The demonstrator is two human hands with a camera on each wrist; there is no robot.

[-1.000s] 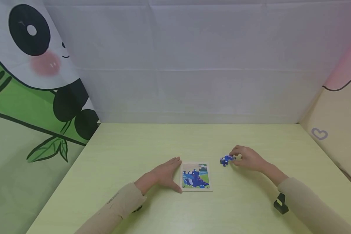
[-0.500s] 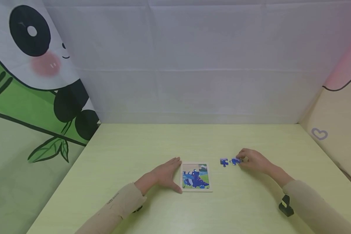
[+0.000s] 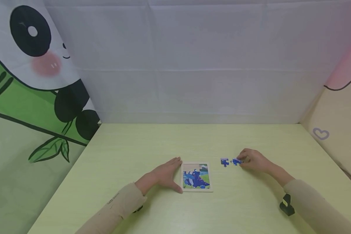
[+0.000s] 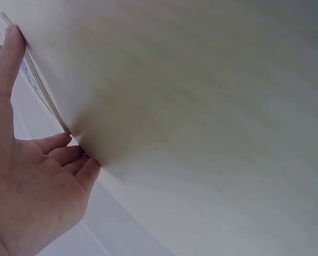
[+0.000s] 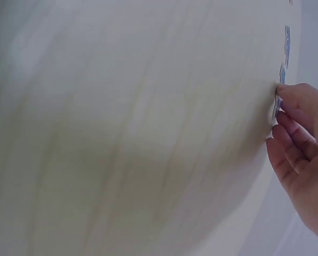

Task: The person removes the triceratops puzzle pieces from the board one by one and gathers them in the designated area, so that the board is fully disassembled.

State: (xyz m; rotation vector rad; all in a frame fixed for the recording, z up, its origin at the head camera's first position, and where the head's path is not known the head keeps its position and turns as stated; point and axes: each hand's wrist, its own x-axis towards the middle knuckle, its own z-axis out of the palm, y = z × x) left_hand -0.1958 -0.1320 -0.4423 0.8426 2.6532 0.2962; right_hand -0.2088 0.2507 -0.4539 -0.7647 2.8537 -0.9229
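Note:
A small jigsaw puzzle in a pale frame lies on the table, its picture a blue dinosaur; bare backing shows at the picture's upper left. My left hand is spread along the frame's left side, thumb at the near corner and fingertips at the far one. To the right of the frame, my right hand pinches a blue puzzle piece low at the tabletop; fingers hide its right end. Another blue puzzle piece lies just left of it, with a narrow gap between them.
The pale wooden table runs back to a white cloth wall. A panda-printed cloth stands at the left, a beige and pink one at the right. A dark band sits on my right sleeve.
My right hand has shifted right and slightly nearer with its piece, so the two blue pieces, which overlapped in view earlier, now lie apart. My left hand and the frame have stayed put.

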